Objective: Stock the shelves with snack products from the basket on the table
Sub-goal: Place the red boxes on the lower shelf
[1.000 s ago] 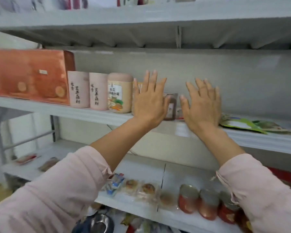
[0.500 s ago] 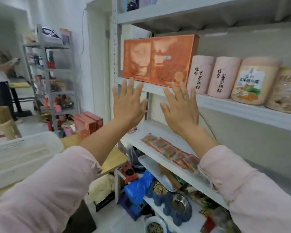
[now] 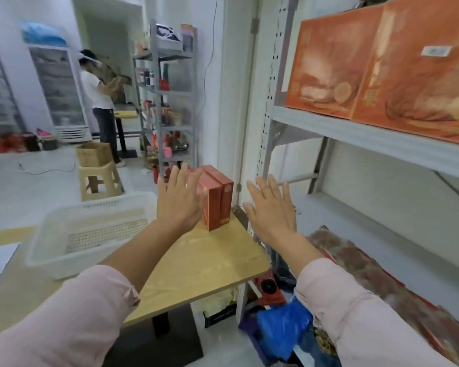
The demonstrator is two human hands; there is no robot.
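Swung off the shelf [image 3: 355,131], my left grip [image 3: 179,205] and right grip [image 3: 272,211] hung splayed, empty; red boxes [image 3: 219,201] stood between them at the surface [image 3: 210,263] edge.

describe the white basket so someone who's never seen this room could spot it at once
Start at the wooden table beside the metal shelves. On the end away from the shelves sits the basket, low, rectangular, with a mesh bottom. Unlike the two upright red boxes at the table's far corner, it is white and open-topped.
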